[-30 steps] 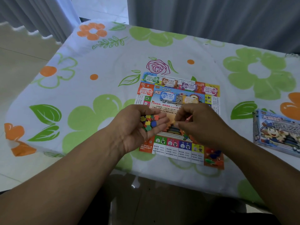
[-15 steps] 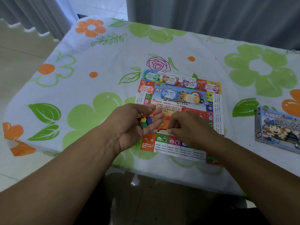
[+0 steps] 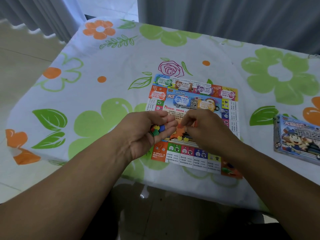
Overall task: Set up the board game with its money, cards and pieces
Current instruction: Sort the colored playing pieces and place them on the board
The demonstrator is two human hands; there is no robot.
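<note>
Board (image 3: 173, 156) flat mid-table, money stacks (image 3: 163, 81) along its far edge: done. My left hand (image 3: 147, 135) cups coloured pieces (image 3: 156, 129), fingers curled; right hand (image 3: 209, 132) pinches an orange piece (image 3: 180, 126). Pieces mostly unplaced, cards unseen.

Flat colourful board (image 3: 174, 157) bears banknotes (image 3: 204, 90) and pieces (image 3: 183, 139)

- Your left hand (image 3: 147, 135) is turned palm up and cupped, its fingers curled round a little heap of coloured pieces (image 3: 156, 130).
- Your right hand (image 3: 207, 130) is knuckles up, thumb and forefinger pinching an orange piece (image 3: 180, 126).
- Your hands sit just beside each other, fingertips nearly touching.
- Both your forearms are bare and angle inward.
</note>
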